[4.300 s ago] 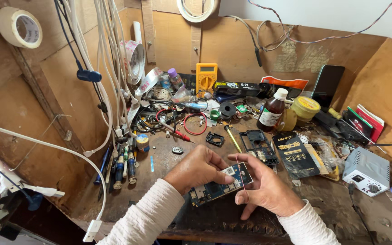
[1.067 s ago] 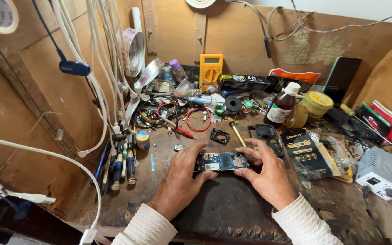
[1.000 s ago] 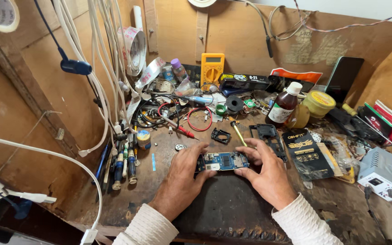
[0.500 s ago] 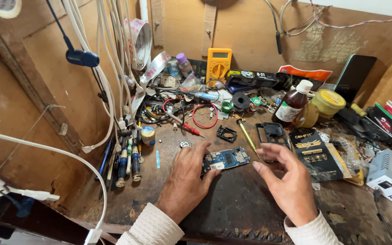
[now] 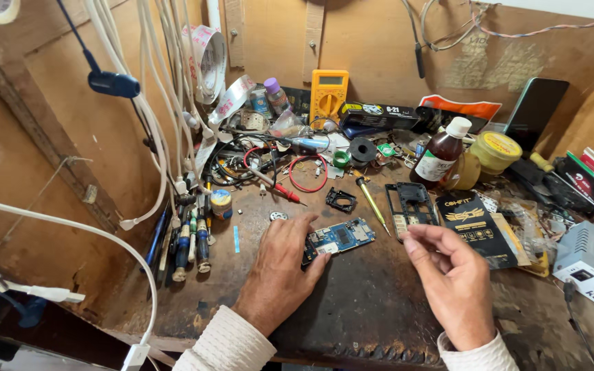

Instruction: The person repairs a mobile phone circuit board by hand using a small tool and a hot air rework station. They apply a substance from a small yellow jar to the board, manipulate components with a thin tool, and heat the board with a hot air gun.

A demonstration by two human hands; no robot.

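The circuit board (image 5: 340, 238) lies on the workbench (image 5: 372, 302), its left end under the fingers of the left hand (image 5: 283, 271). The right hand (image 5: 452, 278) hovers just right of it, apart. Behind the board sit a small frame (image 5: 340, 200) and a screwdriver (image 5: 372, 200); a phone housing (image 5: 410, 205) lies behind the right hand. Upright screwdrivers (image 5: 190, 237) stand at far left, a multimeter (image 5: 328, 94) against the back wall.

Soft, even daylight fills the nook, bright enough to read every colour, with no hard glare. Under the left hand (image 5: 280, 271) and the right hand (image 5: 452, 275) the shadows on the dark tabletop (image 5: 372, 302) are faint and blurred. Everything near the hands is sharp. Far out from them, the wide lens bends the white cables (image 5: 152, 103) and wooden walls at the edges.
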